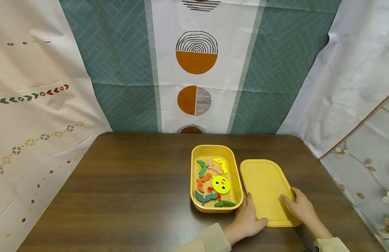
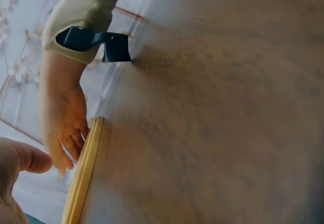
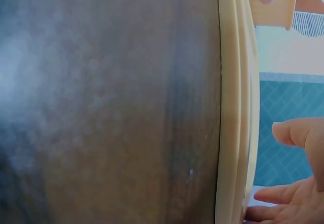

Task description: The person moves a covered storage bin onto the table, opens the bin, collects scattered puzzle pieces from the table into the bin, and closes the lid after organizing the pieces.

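A yellow lid [image 1: 266, 190] lies flat on the table, right of a yellow box [image 1: 213, 150]. Inside the box are several flat shaped pieces: a round yellow face [image 1: 221, 184], a blue-green piece [image 1: 206, 197] and a green crescent [image 1: 202, 168] among them. My left hand [image 1: 247, 220] is at the lid's near left corner, its fingers extended between lid and box, the thumb by the lid's edge. On the lid's right side is my right hand [image 1: 303, 209], fingers extended along the edge and thumb spread above the lid. In the right wrist view that thumb [image 3: 291, 132] stands apart from the lid.
The box and lid stand on the right half of a dark brown wooden table [image 1: 134, 182]. Patterned cloths [image 1: 128, 70] hang behind it and at both sides. A dark band-like device [image 2: 101, 41] sits on the right sleeve.
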Demonstrator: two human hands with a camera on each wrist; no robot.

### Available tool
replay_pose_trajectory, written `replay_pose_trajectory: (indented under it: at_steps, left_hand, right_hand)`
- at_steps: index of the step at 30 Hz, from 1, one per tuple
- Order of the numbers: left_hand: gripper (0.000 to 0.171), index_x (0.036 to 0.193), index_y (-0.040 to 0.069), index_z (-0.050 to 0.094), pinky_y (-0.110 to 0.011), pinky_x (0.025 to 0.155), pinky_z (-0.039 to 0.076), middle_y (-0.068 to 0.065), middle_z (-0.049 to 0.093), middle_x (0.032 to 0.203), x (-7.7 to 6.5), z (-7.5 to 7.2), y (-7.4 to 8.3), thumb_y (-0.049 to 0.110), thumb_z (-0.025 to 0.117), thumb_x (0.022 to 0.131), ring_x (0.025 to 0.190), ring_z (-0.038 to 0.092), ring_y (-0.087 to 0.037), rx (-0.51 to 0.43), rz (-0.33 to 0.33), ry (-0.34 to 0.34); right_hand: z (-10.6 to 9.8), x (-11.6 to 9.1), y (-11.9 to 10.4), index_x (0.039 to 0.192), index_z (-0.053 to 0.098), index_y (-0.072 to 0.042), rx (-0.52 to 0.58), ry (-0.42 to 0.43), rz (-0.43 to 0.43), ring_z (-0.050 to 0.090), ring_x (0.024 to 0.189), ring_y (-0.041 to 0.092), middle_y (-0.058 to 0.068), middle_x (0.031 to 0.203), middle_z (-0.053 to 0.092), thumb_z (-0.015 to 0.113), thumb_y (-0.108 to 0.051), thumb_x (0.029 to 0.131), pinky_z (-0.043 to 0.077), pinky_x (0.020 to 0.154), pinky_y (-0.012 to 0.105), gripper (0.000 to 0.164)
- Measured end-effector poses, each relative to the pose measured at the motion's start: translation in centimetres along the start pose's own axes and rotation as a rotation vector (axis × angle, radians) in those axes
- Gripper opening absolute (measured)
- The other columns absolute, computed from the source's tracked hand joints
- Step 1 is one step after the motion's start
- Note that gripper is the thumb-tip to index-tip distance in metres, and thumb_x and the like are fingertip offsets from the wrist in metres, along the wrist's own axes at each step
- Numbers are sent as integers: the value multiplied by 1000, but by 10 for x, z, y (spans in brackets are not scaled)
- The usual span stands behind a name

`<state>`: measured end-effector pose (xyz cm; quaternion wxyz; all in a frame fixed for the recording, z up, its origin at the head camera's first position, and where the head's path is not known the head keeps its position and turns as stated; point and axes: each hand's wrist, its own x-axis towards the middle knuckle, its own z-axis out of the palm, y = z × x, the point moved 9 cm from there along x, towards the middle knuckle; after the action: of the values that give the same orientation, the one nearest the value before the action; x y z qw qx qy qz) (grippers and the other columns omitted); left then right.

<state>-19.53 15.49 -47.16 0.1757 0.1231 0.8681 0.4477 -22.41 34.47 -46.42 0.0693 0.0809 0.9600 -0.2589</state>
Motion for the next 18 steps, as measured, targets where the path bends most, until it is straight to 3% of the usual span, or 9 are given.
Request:
replay_pose_trajectory:
  at_steps: [11, 18]
  left_hand:
    - [87, 147, 7, 14, -41, 111, 24, -9, 7, 155, 4, 8, -3, 39, 62, 81, 142, 11, -20, 57, -11, -53]
    - [90, 148, 10, 12, -43, 113, 17, -6, 5, 155, 7, 10, -5, 29, 64, 77, 143, 6, -19, -43, -29, -84]
  right_hand:
    - [-1, -4, -4, 135, 21, 19, 26, -23, -3, 29, 122, 56, 42, 135, 26, 43, -43, 94, 30, 98, 61, 78]
    - [-1, -6, -2, 135, 17, 20, 49, -40, -10, 29, 122, 56, 43, 136, 23, 45, -46, 92, 32, 97, 61, 84]
